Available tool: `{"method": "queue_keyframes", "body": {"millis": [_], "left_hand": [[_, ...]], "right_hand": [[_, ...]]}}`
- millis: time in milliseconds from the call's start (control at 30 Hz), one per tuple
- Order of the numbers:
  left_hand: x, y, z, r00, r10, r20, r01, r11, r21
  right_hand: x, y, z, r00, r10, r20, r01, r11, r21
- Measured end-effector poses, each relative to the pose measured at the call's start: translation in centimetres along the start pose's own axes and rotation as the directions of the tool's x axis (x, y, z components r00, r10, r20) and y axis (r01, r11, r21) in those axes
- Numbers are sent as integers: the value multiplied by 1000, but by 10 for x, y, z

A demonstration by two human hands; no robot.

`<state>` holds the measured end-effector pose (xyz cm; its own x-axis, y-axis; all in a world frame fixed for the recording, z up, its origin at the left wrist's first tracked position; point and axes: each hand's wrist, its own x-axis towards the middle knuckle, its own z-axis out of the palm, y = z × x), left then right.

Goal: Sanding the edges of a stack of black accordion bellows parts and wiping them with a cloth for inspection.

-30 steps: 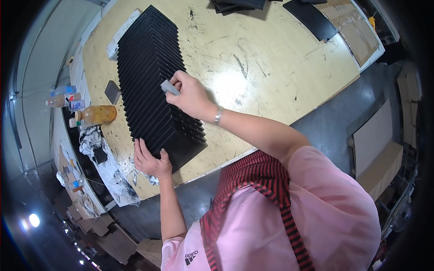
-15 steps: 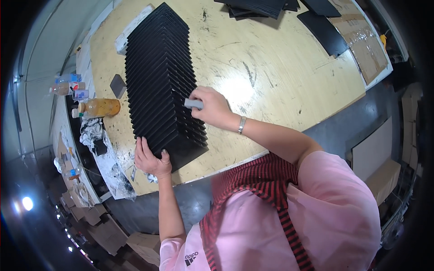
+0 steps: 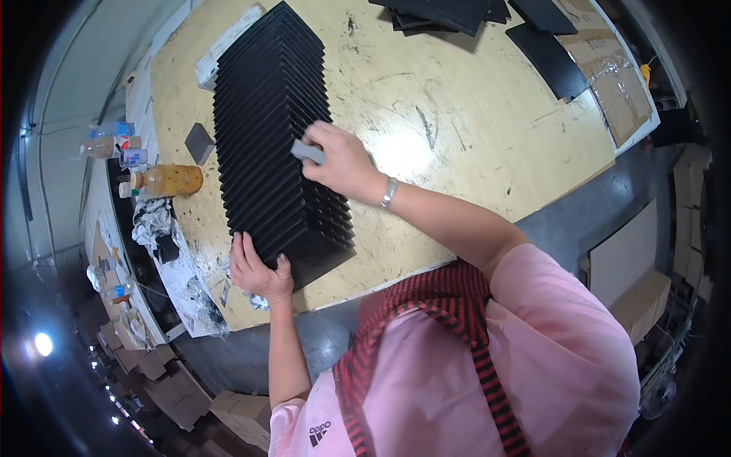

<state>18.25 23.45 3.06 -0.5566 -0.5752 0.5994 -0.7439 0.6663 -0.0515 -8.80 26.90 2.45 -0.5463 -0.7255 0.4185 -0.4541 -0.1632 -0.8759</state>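
Across the scuffed yellow table (image 3: 495, 145), as the head view looks down on it, a long stack of black panels (image 3: 255, 141) runs from the near edge up toward the far left, its many edges stepping in close, even ridges. The two hands are well apart from each other. The right hand (image 3: 344, 158), with a metal band (image 3: 389, 192) at the wrist, is closed on a small grey block (image 3: 308, 151), gripped between thumb and fingers at the stack's long middle corner; whether the block touches the panels there, I cannot tell. The left hand (image 3: 260, 268) rests against the stack's near left end, fingers spread along the side, thumb set apart from them by the near face. Left of the stack lies a small dark block (image 3: 199, 143), and nearer the table's left edge a bottle of amber liquid (image 3: 172, 180) lies on its side, near some crumpled wrapping (image 3: 154, 219). At the far edge sit loose black sheets (image 3: 445, 14), with taped cardboard (image 3: 624, 110) at the far right corner. A striped red-and-black apron (image 3: 415, 298) covers part of a pink shirt (image 3: 563, 335)
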Motion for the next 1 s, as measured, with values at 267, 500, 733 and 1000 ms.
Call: {"method": "queue_keyframes", "body": {"millis": [267, 500, 733, 1000], "left_hand": [[2, 5, -1, 1000, -3, 20, 3, 1000, -24], [-2, -2, -1, 999, 0, 36, 0, 1000, -10], [-1, -2, -3, 999, -4, 39, 5, 1000, -12], [-3, -2, -1, 999, -9, 39, 10, 1000, -19]], "right_hand": [[11, 5, -9, 997, 69, -41, -69, 998, 13], [-17, 25, -19, 968, 154, 196, -118, 976, -183], [19, 2, 5, 970, 245, 12, -245, 968, 48], [30, 10, 0, 915, 403, 10, -390, 880, 270]]}}
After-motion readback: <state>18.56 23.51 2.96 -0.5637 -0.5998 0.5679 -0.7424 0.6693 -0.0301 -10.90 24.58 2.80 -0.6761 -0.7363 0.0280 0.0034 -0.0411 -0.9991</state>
